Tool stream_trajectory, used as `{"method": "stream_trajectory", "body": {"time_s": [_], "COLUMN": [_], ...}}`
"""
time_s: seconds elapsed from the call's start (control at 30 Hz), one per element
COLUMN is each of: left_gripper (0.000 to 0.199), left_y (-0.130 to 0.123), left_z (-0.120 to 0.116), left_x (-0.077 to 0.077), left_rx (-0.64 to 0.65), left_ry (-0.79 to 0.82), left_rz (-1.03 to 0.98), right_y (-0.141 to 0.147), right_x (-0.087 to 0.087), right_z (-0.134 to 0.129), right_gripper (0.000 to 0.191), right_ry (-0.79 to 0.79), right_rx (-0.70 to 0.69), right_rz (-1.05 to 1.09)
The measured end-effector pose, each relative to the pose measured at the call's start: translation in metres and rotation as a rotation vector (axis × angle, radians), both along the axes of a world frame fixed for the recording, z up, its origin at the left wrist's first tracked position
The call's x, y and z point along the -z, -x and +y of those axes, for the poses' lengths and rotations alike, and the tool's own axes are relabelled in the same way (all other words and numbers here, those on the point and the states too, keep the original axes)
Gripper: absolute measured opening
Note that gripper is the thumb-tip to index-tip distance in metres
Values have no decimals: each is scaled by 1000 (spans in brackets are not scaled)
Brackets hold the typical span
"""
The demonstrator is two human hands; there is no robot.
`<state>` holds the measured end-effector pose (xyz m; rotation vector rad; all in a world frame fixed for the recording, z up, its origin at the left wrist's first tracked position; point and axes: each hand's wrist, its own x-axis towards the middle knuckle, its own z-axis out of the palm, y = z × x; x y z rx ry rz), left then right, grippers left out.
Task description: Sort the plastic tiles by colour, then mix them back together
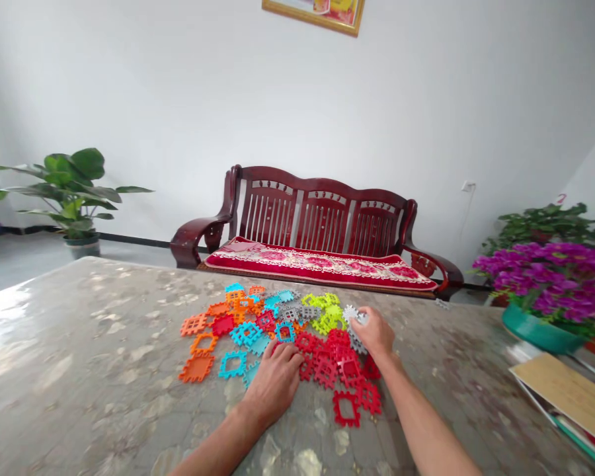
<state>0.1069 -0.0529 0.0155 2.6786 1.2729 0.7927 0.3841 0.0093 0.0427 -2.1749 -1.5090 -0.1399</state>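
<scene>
Flat toothed plastic pieces lie in a loose heap on the patterned table (119, 370). Orange pieces (196, 367) are at the left, blue ones (233, 364) in the middle, yellow-green ones (331, 318) at the back. Red pieces (346, 408) spread to the right and front. My left hand (277, 377) is over the front middle of the heap, its fingers closed on a red piece mostly hidden beneath them. At the right edge, my right hand (375, 332) pinches a grey piece (351, 313) beside the yellow-green ones.
Behind the table stands a dark wooden bench (322, 218) with a red cover. Purple flowers in a green bowl (540, 330) and a stack of papers or books (565, 396) are at the right. A potted plant (82, 192) stands at the far left.
</scene>
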Motion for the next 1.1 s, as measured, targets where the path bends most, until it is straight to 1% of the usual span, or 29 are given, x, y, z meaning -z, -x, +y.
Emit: {"method": "stream_trajectory", "body": {"time_s": [0.13, 0.23, 0.33, 0.43, 0.5, 0.57, 0.63, 0.7, 0.77, 0.83, 0.93, 1.0, 1.1], "left_gripper": [21, 19, 18, 17, 17, 16, 15, 19, 26, 31, 31, 30, 29], "left_y": [-1, -1, 0, 0, 0, -1, -1, -1, -1, -1, -1, -1, -1], "left_z": [-1, -2, -3, -3, -3, -3, -2, -2, -2, -2, -1, -2, -7], "left_x": [-5, -6, -6, -6, -6, -6, -5, -4, -2, -1, 0, -2, -5], "left_rx": [2, 3, -4, 5, 13, 13, 3, -11, -30, -43, -45, -34, 4], "left_ry": [3, 1, -13, -19, -18, -13, -9, -10, -12, -10, -3, -3, -16], "left_rz": [13, 6, -15, -27, -31, -26, -19, -12, -5, 3, -9, -37, -87], "right_y": [16, 34, 52, 57, 49, 34, 15, 0, -7, -5, 4, 7, 4], "right_x": [-20, -35, -43, -42, -37, -29, -16, -1, 15, 30, 47, 54, 57], "right_z": [-6, -4, 1, 4, 2, -4, -14, -26, -36, -42, -42, -40, -39], "right_gripper": [31, 28, 29, 38, 44, 44, 43, 45, 48, 48, 48, 52, 57], "right_ry": [-64, -59, -58, -75, -74, -73, -71, -58, -33, -4, 3, -66, -213], "right_rx": [-28, -67, -198, -332, -351, -311, -229, -145, -119, -157, -253, -315, -368], "right_rz": [-29, 23, 170, 237, 245, 249, 246, 247, 255, 268, 292, 383, 610]}}
